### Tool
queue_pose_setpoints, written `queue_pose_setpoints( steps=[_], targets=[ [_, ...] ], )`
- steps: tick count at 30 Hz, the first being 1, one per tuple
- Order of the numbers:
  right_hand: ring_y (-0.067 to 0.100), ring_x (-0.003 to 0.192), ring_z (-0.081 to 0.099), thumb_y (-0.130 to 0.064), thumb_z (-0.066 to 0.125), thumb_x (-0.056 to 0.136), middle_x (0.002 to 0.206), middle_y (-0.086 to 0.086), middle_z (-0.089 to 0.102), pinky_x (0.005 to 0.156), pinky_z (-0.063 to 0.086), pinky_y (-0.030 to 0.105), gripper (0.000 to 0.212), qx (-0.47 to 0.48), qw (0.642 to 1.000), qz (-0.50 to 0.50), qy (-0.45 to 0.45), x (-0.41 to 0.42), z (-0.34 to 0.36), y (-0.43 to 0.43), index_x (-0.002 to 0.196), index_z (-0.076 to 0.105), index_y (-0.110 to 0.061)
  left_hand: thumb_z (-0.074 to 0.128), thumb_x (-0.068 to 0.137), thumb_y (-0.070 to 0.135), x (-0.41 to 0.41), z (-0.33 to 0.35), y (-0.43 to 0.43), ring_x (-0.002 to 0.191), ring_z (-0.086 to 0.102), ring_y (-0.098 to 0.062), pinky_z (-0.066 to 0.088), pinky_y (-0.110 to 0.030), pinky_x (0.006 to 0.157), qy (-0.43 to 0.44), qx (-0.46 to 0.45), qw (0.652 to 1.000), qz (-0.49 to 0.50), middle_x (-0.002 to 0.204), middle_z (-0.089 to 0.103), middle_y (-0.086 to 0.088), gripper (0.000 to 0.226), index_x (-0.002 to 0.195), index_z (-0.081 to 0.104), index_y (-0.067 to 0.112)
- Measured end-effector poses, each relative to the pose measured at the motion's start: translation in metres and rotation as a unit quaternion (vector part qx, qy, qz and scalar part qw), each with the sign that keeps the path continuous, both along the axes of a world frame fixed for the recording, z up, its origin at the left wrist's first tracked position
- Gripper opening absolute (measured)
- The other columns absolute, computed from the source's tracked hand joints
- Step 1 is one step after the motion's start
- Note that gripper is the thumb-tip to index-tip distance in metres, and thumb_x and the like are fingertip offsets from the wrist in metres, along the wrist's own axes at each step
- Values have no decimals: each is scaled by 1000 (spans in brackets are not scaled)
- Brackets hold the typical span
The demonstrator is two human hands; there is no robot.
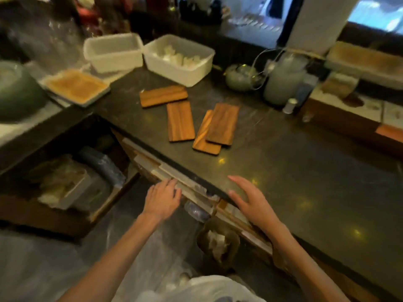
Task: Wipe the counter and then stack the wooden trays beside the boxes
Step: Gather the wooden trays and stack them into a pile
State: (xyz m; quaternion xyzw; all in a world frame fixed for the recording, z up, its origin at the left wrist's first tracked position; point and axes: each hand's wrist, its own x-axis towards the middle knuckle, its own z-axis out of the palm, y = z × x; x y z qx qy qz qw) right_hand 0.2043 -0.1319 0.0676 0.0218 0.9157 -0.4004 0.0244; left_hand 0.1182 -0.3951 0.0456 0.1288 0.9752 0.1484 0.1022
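Four wooden trays lie on the counter at twelve o'clock, well apart from both hands. Left hand and right hand hover spread and empty at the counter's edge.

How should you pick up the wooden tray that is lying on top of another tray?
Probably by its long edges. The top tray lies flat, partly over the lower tray, with its right long side hanging over bare counter. Bring the right hand in from the right, slip fingers under that raised edge, thumb on top, and lift. Both hands look empty.
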Motion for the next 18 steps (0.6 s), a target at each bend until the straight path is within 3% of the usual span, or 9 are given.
queue_pose_setpoints(
  steps=[6,9,14,18],
  targets=[
    [5,128,49,-41,53,93,140,-8,52,108,44,35,47,-62,994,-93,-9,-31,34,81,139,47,-32,42,98,35,-56,62,64,120,59,-27,46,-39,98,37,78,996,37,130,63,-9,41,131,55,15],
    [5,118,58,-42,53,93,130,-8,60,100,50,30,42,-61,991,-119,-17,-43,23,106,133,52,-32,43,98,33,-70,61,88,114,61,-24,48,-36,91,36,126,991,39,123,66,-5,36,127,57,17],
    [1,104,59,-35,56,94,119,-6,67,88,46,18,34,-45,985,-165,-31,-81,11,112,126,61,-25,41,100,31,-106,48,117,106,63,-22,52,-38,87,-15,149,988,43,115,68,-3,33,125,58,17],
    [5,109,59,-32,55,95,122,-5,66,92,47,22,33,-56,979,-189,-59,-141,8,105,127,61,-23,40,101,26,-162,33,138,109,63,-24,52,-38,88,-56,150,986,44,120,67,-6,35,128,57,12]
  ],
)
